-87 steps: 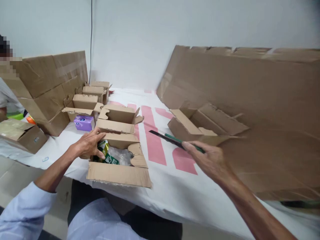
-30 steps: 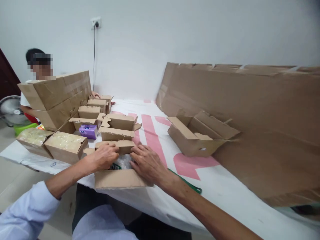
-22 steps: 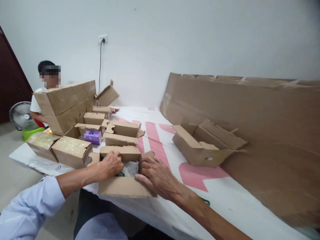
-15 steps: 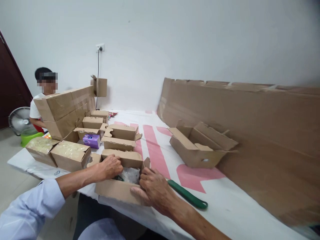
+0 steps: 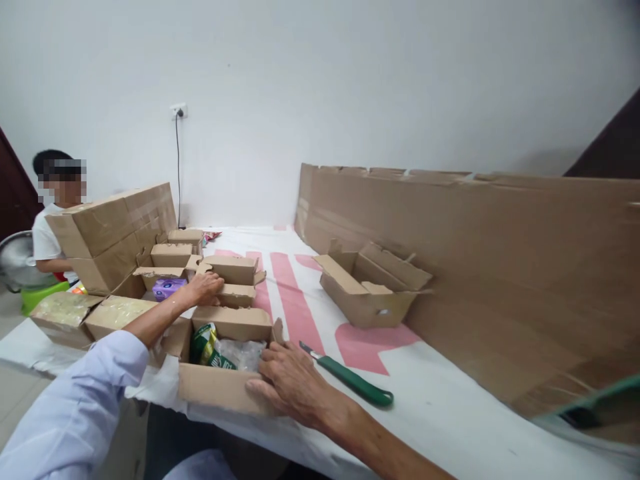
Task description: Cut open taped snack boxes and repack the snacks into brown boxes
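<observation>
Two bare hands work apart: right hand (image 5: 287,387) presses flat, fingers spread, steadying the open brown cardboard box (image 5: 220,390) at six o'clock, while left hand (image 5: 206,288) curls onto a smaller cardboard box (image 5: 235,295) at eleven o'clock.

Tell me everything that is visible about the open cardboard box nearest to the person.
The open cardboard box is small, brown and corrugated, with its flaps standing open. It sits at the near edge of the white table cover. Inside lie a green packet and crumpled clear plastic. The right hand rests on its front right corner. The left hand is on another box behind it. A green-handled knife lies just to its right.
</observation>
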